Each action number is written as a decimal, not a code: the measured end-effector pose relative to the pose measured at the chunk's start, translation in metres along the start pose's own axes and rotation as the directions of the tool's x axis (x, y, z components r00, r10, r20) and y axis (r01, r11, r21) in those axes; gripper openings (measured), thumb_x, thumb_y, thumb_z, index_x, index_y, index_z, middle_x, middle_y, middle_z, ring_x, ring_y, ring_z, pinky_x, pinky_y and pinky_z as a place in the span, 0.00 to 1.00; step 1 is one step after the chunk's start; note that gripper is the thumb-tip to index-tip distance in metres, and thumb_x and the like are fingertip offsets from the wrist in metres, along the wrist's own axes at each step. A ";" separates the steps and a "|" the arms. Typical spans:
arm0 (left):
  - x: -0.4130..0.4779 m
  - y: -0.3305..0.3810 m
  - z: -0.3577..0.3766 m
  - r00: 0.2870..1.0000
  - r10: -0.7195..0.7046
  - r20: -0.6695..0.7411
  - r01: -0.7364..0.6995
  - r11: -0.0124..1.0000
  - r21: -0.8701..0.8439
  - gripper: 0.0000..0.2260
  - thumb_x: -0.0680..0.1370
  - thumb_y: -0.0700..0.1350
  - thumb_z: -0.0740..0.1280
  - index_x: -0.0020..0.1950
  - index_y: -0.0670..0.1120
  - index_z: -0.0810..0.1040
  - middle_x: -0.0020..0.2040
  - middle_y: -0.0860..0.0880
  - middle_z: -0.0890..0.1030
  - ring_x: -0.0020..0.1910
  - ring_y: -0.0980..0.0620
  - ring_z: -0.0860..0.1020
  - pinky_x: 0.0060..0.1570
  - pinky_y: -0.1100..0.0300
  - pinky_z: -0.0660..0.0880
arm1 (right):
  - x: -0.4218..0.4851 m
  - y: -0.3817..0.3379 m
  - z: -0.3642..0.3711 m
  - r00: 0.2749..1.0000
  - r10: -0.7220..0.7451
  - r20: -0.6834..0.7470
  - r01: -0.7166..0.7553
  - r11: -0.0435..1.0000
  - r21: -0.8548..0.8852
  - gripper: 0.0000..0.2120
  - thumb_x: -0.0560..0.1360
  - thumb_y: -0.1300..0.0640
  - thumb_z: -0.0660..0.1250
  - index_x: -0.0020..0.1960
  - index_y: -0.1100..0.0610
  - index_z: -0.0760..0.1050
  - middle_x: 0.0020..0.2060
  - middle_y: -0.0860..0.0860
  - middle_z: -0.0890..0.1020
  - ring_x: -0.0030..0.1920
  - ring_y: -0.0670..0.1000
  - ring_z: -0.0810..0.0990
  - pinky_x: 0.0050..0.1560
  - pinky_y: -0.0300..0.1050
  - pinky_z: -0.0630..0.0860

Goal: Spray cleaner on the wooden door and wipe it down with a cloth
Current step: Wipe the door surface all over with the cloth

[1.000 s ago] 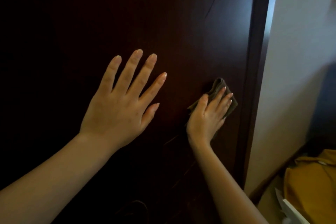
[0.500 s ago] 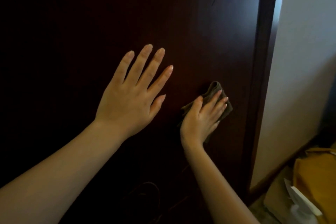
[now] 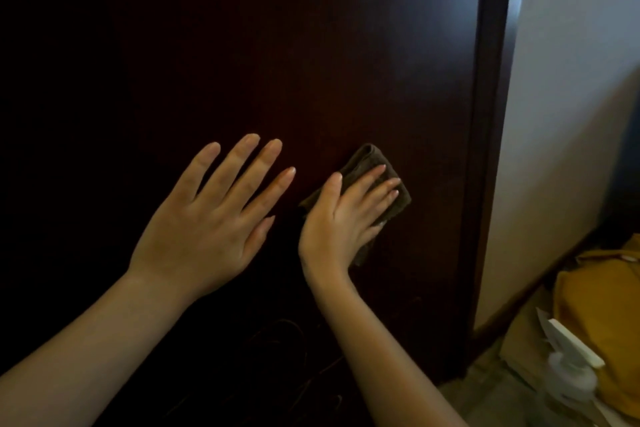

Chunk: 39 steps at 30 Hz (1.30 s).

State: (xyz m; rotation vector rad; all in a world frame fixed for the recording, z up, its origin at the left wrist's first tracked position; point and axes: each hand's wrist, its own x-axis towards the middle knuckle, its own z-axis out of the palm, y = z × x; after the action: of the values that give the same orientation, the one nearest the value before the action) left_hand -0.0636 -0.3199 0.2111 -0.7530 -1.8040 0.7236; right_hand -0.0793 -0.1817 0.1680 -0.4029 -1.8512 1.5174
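Note:
The dark reddish-brown wooden door [image 3: 311, 62] fills most of the view. My left hand [image 3: 211, 218] lies flat against it with straight, spread fingers and holds nothing. Just to its right, my right hand [image 3: 341, 218] presses a folded brown cloth [image 3: 370, 163] against the door with straight fingers. The cloth shows above and to the right of the fingers; its lower part is hidden under the palm. A white spray bottle head [image 3: 568, 360] sits at the bottom right, near the floor.
The dark door frame [image 3: 485, 149] runs down the right side of the door, with a white wall [image 3: 561, 114] beyond it. A yellow fabric item [image 3: 602, 315] lies at the lower right beside the spray bottle. A strip of floor [image 3: 485, 399] shows below.
My right hand has slid the cloth leftward and slightly down across the door, away from the frame. My left hand stays flat on the door. The view has shifted, bringing the spray bottle into sight.

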 end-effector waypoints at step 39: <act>-0.080 -0.037 -0.015 0.994 0.089 0.061 -0.096 0.988 0.119 0.26 0.79 0.52 0.55 0.76 0.46 0.57 0.75 0.42 0.56 0.74 0.43 0.56 0.71 0.45 0.50 | -0.073 0.049 0.036 0.878 0.473 -0.075 -0.452 0.870 0.198 0.29 0.81 0.47 0.45 0.76 0.54 0.36 0.76 0.55 0.37 0.75 0.53 0.36 0.71 0.60 0.42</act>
State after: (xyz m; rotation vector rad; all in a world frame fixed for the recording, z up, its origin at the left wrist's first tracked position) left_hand -0.0322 -0.4024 0.1983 -0.7454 -1.7660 0.9156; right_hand -0.0616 -0.2408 0.0966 -0.8867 -1.5762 1.9080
